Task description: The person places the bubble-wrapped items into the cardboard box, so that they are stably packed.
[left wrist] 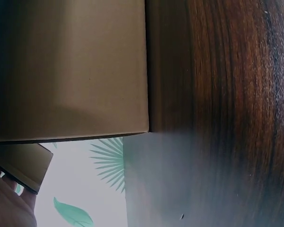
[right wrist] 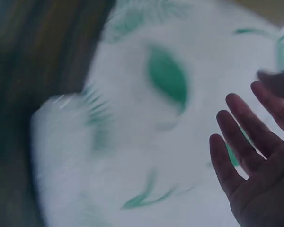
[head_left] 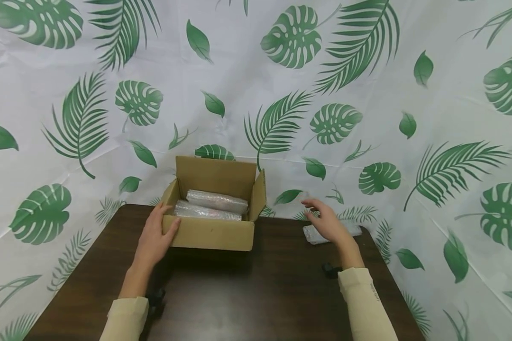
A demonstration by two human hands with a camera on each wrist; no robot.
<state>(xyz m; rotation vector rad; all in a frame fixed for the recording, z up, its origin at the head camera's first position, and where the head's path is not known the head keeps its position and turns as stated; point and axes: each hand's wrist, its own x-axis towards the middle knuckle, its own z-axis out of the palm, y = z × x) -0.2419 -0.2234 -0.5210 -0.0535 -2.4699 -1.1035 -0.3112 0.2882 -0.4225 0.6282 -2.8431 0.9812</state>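
Note:
An open cardboard box stands at the back left of the table, its flaps up and out. Inside lie two bubble-wrapped packages, side by side. My left hand grips the box at its left front corner, thumb against the front and fingers on the left flap. Only part of that hand shows in the left wrist view, around a cardboard flap. To the right, another bubble-wrapped package rests near the table's back right corner. Above it hangs my right hand, holding nothing, its fingers spread in the right wrist view.
The dark wooden table extends in front of the box. Directly behind it hangs a white sheet with green leaf prints, which also covers the sides. A dark strap or device shows at each wrist.

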